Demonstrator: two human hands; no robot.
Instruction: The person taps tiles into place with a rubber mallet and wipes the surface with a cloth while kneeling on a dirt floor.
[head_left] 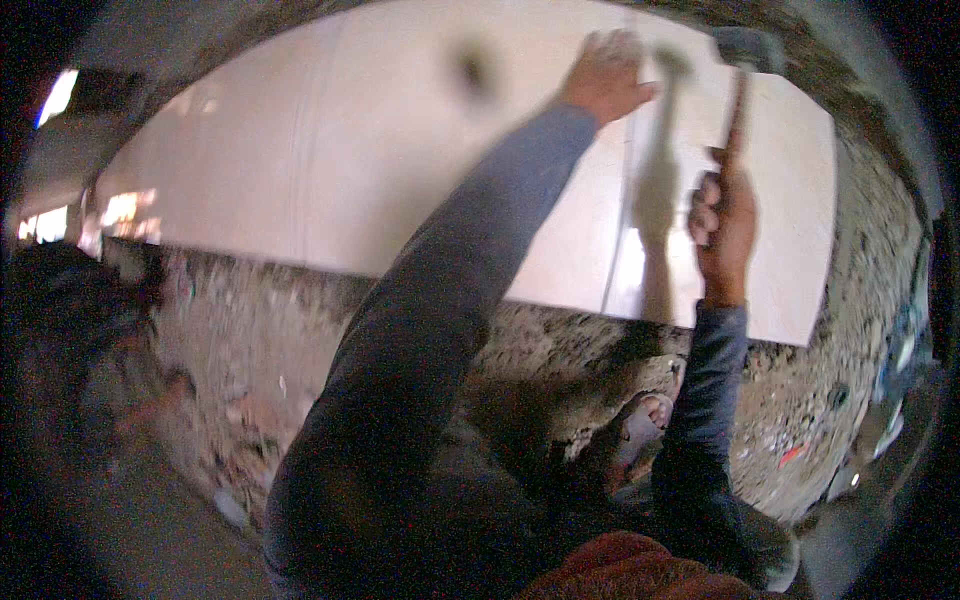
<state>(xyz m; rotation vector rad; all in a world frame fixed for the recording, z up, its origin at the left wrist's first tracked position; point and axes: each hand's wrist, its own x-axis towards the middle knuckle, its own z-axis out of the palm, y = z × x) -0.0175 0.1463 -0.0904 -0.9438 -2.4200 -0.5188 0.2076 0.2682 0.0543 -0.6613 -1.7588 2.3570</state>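
Observation:
My right hand point(726, 225) is wrapped round the handle of a mallet point(738, 120). Its dark, blurred head point(748, 48) is raised over the far edge of a glossy pale tile point(780, 220), on which a shadow of mallet and arm falls. My left hand point(607, 78) lies flat with fingers spread near the far edge of the tiles, close to the joint between the right-hand tile and a larger pale tile point(390, 180). Nothing shows in the left hand.
Rough, gritty ground point(540, 340) borders the tiles, with a small red scrap point(794, 455) at the right. My foot point(645, 425) is below the near edge. A dark, blurred figure point(90, 350), seemingly a person, is at the left. A dark smudge point(470, 70) blurs the upper middle.

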